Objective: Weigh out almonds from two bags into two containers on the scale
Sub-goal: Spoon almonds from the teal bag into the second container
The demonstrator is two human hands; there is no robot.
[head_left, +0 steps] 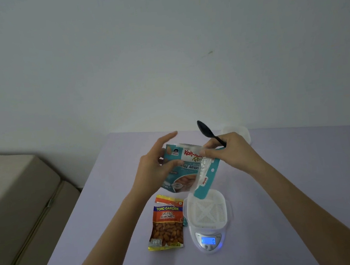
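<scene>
A teal bag of roasted almonds [186, 167] is held in the air above the table, its torn top strip hanging down to the right. My left hand [152, 168] grips the bag's left side. My right hand [229, 148] pinches the bag's torn top edge and also holds a black plastic spoon [209, 133], bowl pointing up. An orange bag of salted almonds [166, 223] lies flat below. To its right stands a white digital scale [208, 240], display lit, carrying a white slotted container [207, 210]. A second clear container [237, 131] shows behind my right hand.
The table [282, 186] has a pale lilac top and stands against a plain white wall. A beige box or cushion [20, 202] sits off the table's left edge. A small teal scrap [185, 222] lies between the orange bag and the scale.
</scene>
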